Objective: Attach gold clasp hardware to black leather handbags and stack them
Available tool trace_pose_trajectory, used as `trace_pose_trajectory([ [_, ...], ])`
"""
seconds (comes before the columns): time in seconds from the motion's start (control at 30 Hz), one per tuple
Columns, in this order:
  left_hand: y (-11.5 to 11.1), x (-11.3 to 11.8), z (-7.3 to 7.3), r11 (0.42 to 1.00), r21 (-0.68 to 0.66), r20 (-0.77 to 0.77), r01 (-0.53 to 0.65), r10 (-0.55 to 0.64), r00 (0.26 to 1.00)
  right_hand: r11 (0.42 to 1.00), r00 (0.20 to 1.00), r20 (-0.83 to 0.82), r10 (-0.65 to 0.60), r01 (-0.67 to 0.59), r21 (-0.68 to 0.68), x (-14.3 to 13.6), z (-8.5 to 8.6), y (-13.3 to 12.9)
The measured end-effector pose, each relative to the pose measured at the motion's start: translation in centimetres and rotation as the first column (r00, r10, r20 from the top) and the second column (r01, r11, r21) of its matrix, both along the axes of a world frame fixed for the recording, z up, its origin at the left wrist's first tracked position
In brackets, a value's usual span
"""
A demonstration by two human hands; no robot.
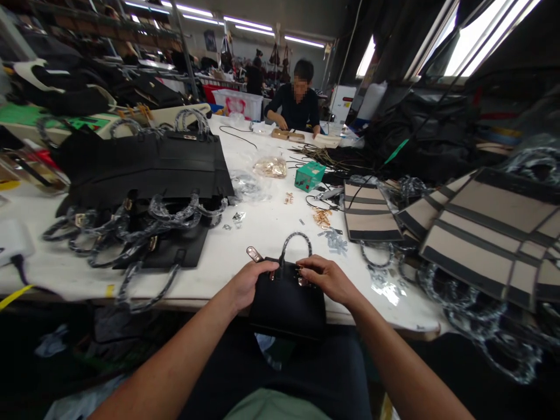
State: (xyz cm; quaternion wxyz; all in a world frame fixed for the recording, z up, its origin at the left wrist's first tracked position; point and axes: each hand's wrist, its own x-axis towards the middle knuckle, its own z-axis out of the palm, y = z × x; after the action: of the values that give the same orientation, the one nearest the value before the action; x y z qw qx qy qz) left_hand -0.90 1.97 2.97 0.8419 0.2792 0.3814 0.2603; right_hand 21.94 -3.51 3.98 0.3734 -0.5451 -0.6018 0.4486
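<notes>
A small black handbag (286, 306) leans at the table's front edge, close to my lap. Its wrapped handle (296, 236) arches up from the top. My left hand (249, 283) grips the bag's upper left corner, the thumb lying along the top edge. Beside that thumb, a gold-toned metal piece (254, 254) sticks out past the corner. With bent fingers, my right hand (328, 279) is at the gold-toned fitting (303, 277) on the upper right of the bag. Whether those fingertips pinch a separate small part cannot be made out.
Black bag panels (175, 169) with wrapped handles are piled on the left. Beige-and-black panels (476, 227) lie right. Gold-toned parts (322, 218), grey metal pieces (335, 242) and a green box (310, 176) stand mid-table. A co-worker (295, 99) sits at the far end.
</notes>
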Motion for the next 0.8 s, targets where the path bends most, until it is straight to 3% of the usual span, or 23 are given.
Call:
trace_pose_trajectory([
  [0.1, 0.2, 0.1, -0.3, 0.984, -0.161, 0.035, 0.077, -0.072, 0.997, 0.997, 0.997, 0.000, 0.078, -0.078, -0.019, 0.5, 0.6, -0.6],
  [0.2, 0.5, 0.7, -0.7, 0.968, -0.244, 0.002, 0.060, -0.062, 0.998, 0.978, 0.983, -0.049, 0.180, -0.184, -0.099, 1.2, 2.2, -1.5],
  [0.33, 0.9, 1.8, -1.0, 0.977, -0.211, -0.013, -0.026, 0.024, 1.000, 0.924, 0.957, -0.103, 0.272, -0.290, -0.250, 2.2, 6.0, -2.8],
  [0.47, 1.5, 2.0, -0.7, 0.981, -0.185, -0.013, -0.063, 0.061, 0.998, 0.898, 0.929, 0.087, 0.359, -0.318, -0.304, 3.1, 8.1, -3.3],
  [0.53, 1.9, 1.8, -0.5, 0.980, -0.186, -0.019, -0.075, 0.073, 0.997, 0.949, 0.924, 0.240, 0.298, -0.258, -0.182, 3.1, 7.5, -3.2],
  [0.6, 2.1, 1.4, -0.4, 0.979, -0.201, 0.015, -0.044, 0.048, 0.999, 0.990, 0.944, 0.300, 0.138, -0.144, -0.003, 2.7, 5.8, -2.8],
  [0.7, 2.1, 1.0, -0.4, 0.973, -0.225, 0.117, 0.059, -0.033, 0.993, 0.988, 0.965, 0.259, -0.050, 0.009, 0.157, 1.5, 2.5, -2.1],
  [0.8, 1.9, 0.7, -0.5, 0.969, -0.217, 0.169, 0.115, -0.079, 0.982, 0.971, 0.955, 0.267, -0.129, 0.068, 0.227, 0.4, 0.0, -1.5],
])
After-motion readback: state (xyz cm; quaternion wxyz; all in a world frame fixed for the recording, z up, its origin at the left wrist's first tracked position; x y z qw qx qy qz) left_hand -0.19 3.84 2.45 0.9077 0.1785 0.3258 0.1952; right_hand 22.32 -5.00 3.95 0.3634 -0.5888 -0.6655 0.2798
